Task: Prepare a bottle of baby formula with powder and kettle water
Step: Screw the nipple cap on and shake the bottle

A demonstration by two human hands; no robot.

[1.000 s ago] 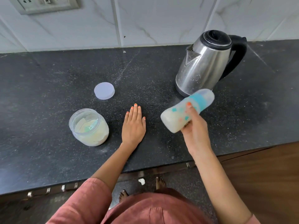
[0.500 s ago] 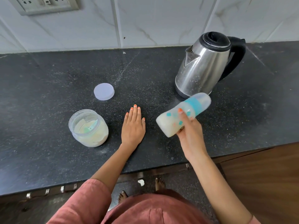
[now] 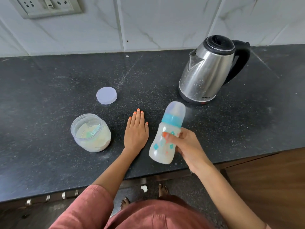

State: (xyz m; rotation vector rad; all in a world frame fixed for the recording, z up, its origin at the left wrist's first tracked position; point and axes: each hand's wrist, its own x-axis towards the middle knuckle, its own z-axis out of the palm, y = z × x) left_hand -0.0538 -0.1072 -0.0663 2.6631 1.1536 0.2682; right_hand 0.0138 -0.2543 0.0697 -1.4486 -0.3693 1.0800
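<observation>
My right hand (image 3: 186,146) grips a baby bottle (image 3: 166,134) above the counter's front edge. The bottle has a blue collar and a clear cap, holds milky liquid and stands almost upright, its cap tipped slightly away from me. My left hand (image 3: 136,131) rests flat on the black counter (image 3: 49,90), fingers straight, just left of the bottle. An open plastic jar of pale formula powder (image 3: 91,133) with a green scoop inside sits left of that hand. Its round lid (image 3: 106,95) lies further back. A steel kettle (image 3: 209,70) with a black handle stands at the back right.
A white tiled wall (image 3: 165,22) with a socket plate (image 3: 47,5) rises behind the counter. Powder specks dust the counter near the kettle. A wooden cabinet front (image 3: 272,179) lies below the counter at the right. Bare feet show on the floor below.
The bottle has swung from a steep tilt with its cap pointing up-right to nearly upright and come closer to me. My left hand has stayed flat on the counter.
</observation>
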